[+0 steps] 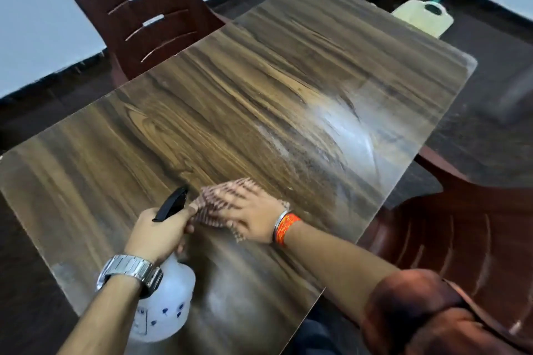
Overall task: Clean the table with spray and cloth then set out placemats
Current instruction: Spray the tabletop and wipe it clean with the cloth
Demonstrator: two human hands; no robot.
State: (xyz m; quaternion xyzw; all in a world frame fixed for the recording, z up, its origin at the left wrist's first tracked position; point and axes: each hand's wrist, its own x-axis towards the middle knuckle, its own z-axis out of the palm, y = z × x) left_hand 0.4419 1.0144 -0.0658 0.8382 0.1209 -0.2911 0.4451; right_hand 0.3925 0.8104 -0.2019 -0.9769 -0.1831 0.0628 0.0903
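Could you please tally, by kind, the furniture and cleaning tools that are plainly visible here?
Table: 1
Chairs: 2
Spray bottle: 1
Cloth: 1
Total: 5

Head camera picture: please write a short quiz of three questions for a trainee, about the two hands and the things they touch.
1. True or false: the left hand grips the spray bottle.
2. What lies under the flat right hand on the table? A) the cloth B) a placemat C) a plate
3. Fill in: the whitish wet streak shows on the person's ____ side of the table.
Key: 1 true; 2 A; 3 right.
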